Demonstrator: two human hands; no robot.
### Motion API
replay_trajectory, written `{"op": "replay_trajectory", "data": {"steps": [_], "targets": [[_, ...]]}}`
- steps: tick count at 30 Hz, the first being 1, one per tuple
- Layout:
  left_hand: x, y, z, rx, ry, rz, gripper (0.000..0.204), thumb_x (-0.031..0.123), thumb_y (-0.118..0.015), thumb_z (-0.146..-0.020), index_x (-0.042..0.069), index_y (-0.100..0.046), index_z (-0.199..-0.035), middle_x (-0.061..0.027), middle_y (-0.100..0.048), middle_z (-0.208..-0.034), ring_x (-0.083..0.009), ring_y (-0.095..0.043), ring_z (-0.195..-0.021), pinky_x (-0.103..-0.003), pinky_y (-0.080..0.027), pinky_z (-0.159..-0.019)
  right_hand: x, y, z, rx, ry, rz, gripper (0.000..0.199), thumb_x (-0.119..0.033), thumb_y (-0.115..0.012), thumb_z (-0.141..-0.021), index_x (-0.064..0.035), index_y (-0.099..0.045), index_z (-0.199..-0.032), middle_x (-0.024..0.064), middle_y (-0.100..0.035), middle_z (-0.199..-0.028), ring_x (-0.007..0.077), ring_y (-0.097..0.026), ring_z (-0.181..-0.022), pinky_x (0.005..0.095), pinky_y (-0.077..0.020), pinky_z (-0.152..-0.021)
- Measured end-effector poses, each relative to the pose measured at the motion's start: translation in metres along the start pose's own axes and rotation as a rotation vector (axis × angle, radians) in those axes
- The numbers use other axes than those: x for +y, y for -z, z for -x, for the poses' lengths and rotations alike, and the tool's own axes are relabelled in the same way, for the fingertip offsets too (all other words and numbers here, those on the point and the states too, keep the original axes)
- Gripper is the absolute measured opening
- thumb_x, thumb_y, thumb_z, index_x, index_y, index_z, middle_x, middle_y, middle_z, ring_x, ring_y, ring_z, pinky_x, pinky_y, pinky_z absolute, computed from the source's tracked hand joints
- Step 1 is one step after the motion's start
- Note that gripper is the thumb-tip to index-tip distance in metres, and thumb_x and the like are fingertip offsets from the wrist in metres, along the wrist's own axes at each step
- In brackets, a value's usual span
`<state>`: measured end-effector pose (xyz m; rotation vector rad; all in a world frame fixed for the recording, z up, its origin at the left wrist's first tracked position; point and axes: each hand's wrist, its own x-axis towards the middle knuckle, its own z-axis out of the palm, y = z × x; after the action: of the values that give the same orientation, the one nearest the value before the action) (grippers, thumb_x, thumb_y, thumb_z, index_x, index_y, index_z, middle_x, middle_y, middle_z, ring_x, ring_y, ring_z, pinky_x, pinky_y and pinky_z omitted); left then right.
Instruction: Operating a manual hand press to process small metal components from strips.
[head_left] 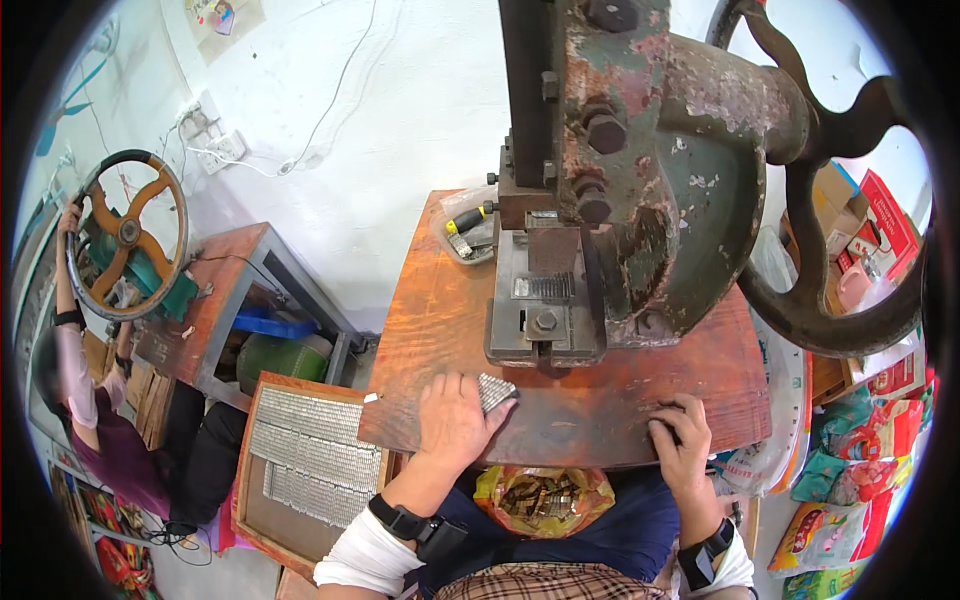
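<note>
Farthest left of both hands, we saw a co-worker point(115, 450) at a spoked wheel point(128, 235). Nearer, just left of our left forearm, lay a wooden tray point(290, 520) with rows of small metal pieces point(310, 440).

Our left hand point(455, 415) rested on the tabletop point(430, 300), fingers curled and thumb nearly closed on a small ridged metal bundle point(497, 392). The bundle poked out on that hand's inner side; its covered part kept us from telling its long axis. Ahead and to its right stood the press bed point(545, 345), closer to our left hand than our right — with a bolt point(545, 320) at its front, between bundle and ridged plate point(543, 287). Between our forearms, below the table edge, sat a yellow-red bag point(597, 490) of metal pieces.

Our right hand point(682, 442) lay palm down, loosely curled, thumb apart, nothing visible in it — well away from the bundle. Beyond it rose the handwheel point(800, 310).
</note>
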<state>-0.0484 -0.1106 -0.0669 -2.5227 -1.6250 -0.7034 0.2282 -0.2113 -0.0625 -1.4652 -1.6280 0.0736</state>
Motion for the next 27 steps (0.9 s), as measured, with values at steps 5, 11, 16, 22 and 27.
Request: {"op": "replay_trajectory", "data": {"steps": [5, 11, 16, 22, 27], "targets": [[-0.019, 0.031, 0.019, 0.09, 0.512, 1.246, 0.05, 0.053, -0.057, -0.082, 0.003, -0.057, -0.09, -0.0127, -0.053, -0.079, -0.0273, -0.051, -0.073, -0.038, -0.042, -0.063, 0.01, 0.004, 0.01, 0.09, 0.012, -0.08, 0.014, 0.005, -0.064, -0.07, -0.0002, -0.061, -0.083, 0.0148, -0.057, -0.094, 0.0296, -0.055, -0.087, 0.0365, -0.0455, -0.076], [0.001, 0.036, 0.046, -0.227, 0.922, 2.38, 0.06, 0.06, -0.038, -0.088, 0.002, -0.054, -0.094, -0.0083, -0.047, -0.074, -0.0222, -0.043, -0.066, -0.034, -0.037, -0.06, 0.018, -0.002, 0.005, 0.094, 0.045, 0.001, 0.014, 0.002, -0.068, -0.07, 0.0, -0.061, -0.082, 0.0138, -0.058, -0.091, 0.0308, -0.056, -0.084, 0.0371, -0.0461, -0.073], [0.023, -0.021, 0.107, -0.722, 0.845, 1.624, 0.047, 0.039, -0.052, -0.091, -0.004, -0.058, -0.108, -0.0084, -0.062, -0.093, -0.022, -0.058, -0.078, -0.032, -0.047, -0.069, 0.013, -0.006, 0.001, 0.057, 0.011, -0.033, 0.013, 0.001, -0.068, -0.07, -0.0004, -0.062, -0.081, 0.0133, -0.059, -0.089, 0.0299, -0.057, -0.083, 0.0365, -0.0463, -0.073], [-0.017, -0.077, 0.145, -0.732, 0.413, 0.368, 0.04, 0.035, -0.058, -0.087, -0.003, -0.064, -0.098, -0.0193, -0.066, -0.086, -0.0323, -0.064, -0.082, -0.04, -0.049, -0.073, 0.012, -0.012, 0.007, 0.013, -0.001, -0.008, 0.01, 0.001, -0.066, -0.072, -0.0001, -0.063, -0.081, 0.0136, -0.061, -0.091, 0.0297, -0.058, -0.086, 0.0366, -0.0471, -0.076], [-0.183, 0.001, 0.193, 0.276, 0.882, 0.064, 0.017, 0.015, -0.059, -0.081, 0.002, -0.067, -0.088, -0.0193, -0.064, -0.079, -0.034, -0.063, -0.078, -0.041, -0.049, -0.07, 0.02, 0.002, 0.019, -0.005, -0.092, 0.032, 0.006, 0.006, -0.059, -0.076, 0.003, -0.061, -0.081, 0.0135, -0.059, -0.087, 0.0258, -0.057, -0.084, 0.0321, -0.0451, -0.077]]}}
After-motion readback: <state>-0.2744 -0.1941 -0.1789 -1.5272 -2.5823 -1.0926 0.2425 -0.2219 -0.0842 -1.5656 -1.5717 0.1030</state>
